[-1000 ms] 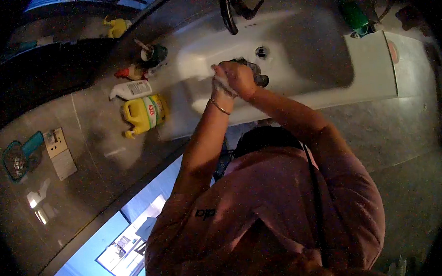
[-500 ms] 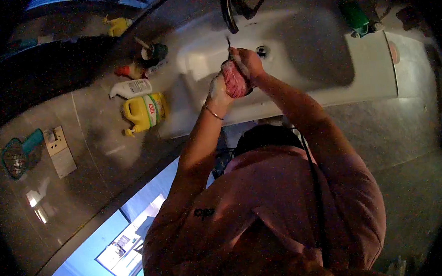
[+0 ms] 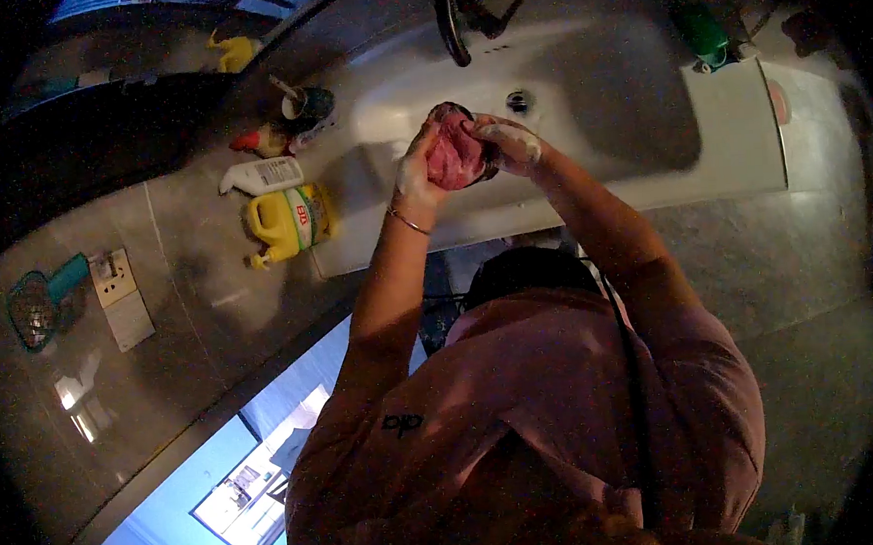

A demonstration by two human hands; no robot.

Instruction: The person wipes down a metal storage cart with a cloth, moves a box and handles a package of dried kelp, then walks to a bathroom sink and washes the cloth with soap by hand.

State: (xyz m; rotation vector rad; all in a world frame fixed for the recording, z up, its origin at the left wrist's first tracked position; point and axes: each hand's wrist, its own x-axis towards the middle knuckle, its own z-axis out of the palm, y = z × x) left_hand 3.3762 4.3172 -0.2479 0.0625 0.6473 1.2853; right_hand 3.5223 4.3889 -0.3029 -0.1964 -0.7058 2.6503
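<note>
Over the white sink (image 3: 630, 191), my left hand (image 3: 418, 168) is closed around the left side of a crumpled pink cloth item with a dark edge (image 3: 457, 156). A bracelet circles that wrist. My right hand (image 3: 512, 147) grips the item's right side, its fingers bent over the edge. White suds cover parts of both hands. The item's exact kind is unclear in the dim light. Just beyond my right hand lies the drain (image 3: 517, 101), and a dark faucet (image 3: 453, 30) hangs above the basin.
Left on the counter stand a yellow jug (image 3: 281, 224), a white bottle (image 3: 262, 174), a red-capped bottle (image 3: 260, 141) and a cup with a brush-like handle (image 3: 306, 106). A green bottle (image 3: 703, 36) is at the right sink corner. Further left are a teal-handled racket-like object (image 3: 53, 293) and a socket plate (image 3: 113, 278).
My hands have moved apart from a tight clasp, and the pink item is spread wider between them. A dark strand that stuck out at the top no longer shows.
</note>
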